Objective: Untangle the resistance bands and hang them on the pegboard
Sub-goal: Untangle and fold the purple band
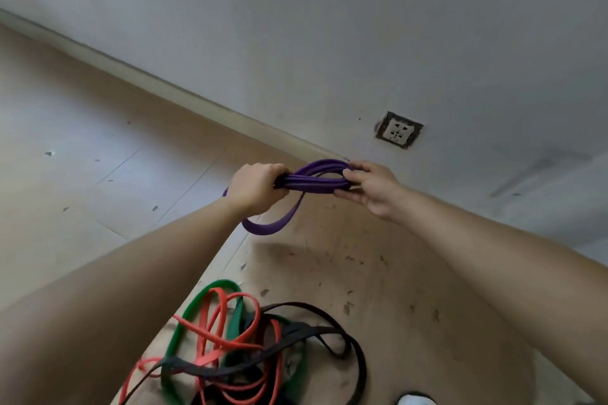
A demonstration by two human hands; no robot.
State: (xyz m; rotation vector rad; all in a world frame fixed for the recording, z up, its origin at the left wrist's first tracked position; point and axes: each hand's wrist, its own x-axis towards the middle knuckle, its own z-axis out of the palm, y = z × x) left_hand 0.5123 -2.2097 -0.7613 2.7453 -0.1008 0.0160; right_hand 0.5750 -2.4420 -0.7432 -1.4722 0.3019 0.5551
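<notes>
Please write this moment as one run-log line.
left hand grips coiled purple rubber resistance band | right hand pinches same band | green, red, black bands tangled on floor | pegboard not seen

A bare indoor room, most likely in a home or flat: a plain white wall point(362, 26) meets a pale tiled floor point(82, 141) along a cream skirting board point(158, 84). A wall socket point(398, 130) sits low in a rough hole (edges dark and ragged). A scuffed brown sheet point(378, 273) covers part of the floor.
</notes>
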